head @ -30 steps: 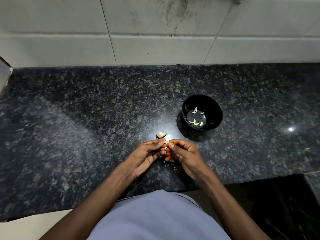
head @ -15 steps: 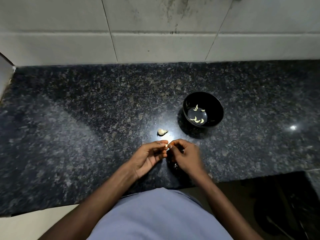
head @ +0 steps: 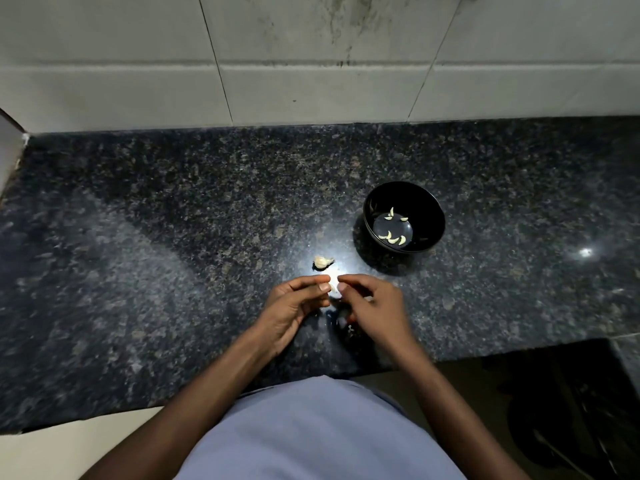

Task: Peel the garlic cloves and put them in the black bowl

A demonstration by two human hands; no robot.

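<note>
Both hands (head: pixel 332 299) pinched a clove (head: pixel 333 288) between fingers over the surface (head: pixel 173 237) — a slip could send it skidding, short of the bowl (head: pixel 429 202).

The scene is dim. A bright glare spot sits on the polished counter (head: pixel 207 237) just beyond the hands, and a smaller one at far right. The bowl (head: pixel 403 216) casts a shadow to its left. Wide-angle distortion bends the wall (head: pixel 311 81) tiles; corners darken, and the right hand (head: pixel 374 306) looks slightly blurred.
</note>
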